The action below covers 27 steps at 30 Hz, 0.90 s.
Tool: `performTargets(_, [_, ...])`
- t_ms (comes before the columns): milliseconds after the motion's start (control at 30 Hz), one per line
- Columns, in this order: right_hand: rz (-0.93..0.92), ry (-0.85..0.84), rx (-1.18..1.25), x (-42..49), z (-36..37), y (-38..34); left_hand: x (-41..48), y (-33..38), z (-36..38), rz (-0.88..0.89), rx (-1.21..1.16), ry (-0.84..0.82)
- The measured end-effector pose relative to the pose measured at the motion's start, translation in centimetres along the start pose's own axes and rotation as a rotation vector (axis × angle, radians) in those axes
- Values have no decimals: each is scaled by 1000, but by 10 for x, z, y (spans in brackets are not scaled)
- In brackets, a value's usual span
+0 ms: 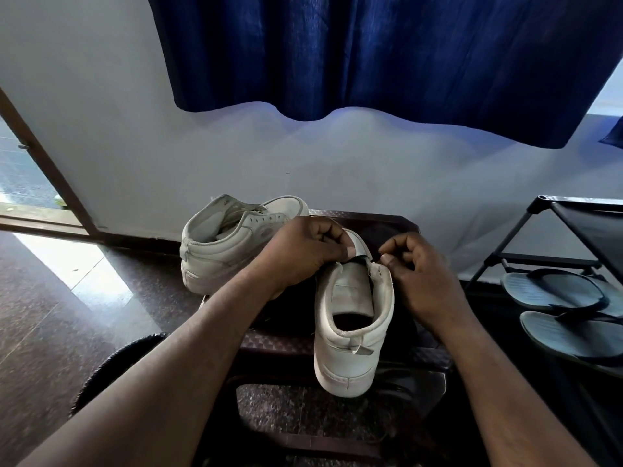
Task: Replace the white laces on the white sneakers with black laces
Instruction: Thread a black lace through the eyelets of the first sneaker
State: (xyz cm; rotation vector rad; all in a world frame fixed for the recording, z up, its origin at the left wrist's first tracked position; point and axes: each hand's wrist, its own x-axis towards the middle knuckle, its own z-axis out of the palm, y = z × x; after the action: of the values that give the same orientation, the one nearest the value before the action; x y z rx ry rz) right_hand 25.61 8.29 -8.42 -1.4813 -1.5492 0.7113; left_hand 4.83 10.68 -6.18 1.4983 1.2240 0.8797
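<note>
A white high-top sneaker stands heel toward me on a dark stool. My left hand grips its left side near the eyelets and tongue. My right hand pinches a black lace at the right eyelets, where a short stretch of lace crosses the tongue. A second white sneaker without laces sits behind and to the left, toe pointing right.
A black shoe rack stands at the right with a pair of grey flip-flops on it. A blue curtain hangs over the white wall. A doorway opens at the left; dark stone floor surrounds the stool.
</note>
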Motion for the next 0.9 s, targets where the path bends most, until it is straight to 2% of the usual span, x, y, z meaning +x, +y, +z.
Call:
performTargets(167, [14,-80,-8,1,-5,-1,-2,4,5,-3,38,25])
performTargets(433, [-139,67,-133,0,1,3,-1,7,11,-14,67,38])
performTargets(533, [-171,58,-132,-2,1,5,0,7,13,-2,145,58])
performTargets(733, [-50,-45,6,-1,-6,5,1,5,14,-10,179,81])
performTargets(900, [-77,-72,-16,1,-8,2,0,6,17,-2,202,92])
